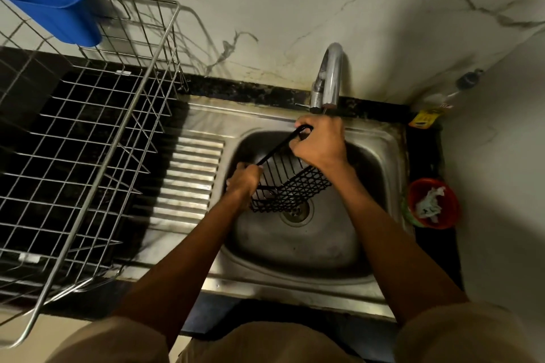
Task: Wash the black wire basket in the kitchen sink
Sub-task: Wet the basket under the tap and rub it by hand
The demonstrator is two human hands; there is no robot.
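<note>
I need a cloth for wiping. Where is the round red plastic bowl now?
The round red plastic bowl sits on the dark counter at the right of the steel sink, with crumpled white cloth inside.

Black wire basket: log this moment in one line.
black wire basket over sink | left hand grips | right hand grips | faucet above

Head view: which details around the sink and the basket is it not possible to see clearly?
- Water flow: under the tap, the right hand covers the spout.
- Left hand fingers: hidden behind the black wire basket.
- Red bowl contents: too blurred to identify.
- Dish rack: cut off by the left edge.
</note>
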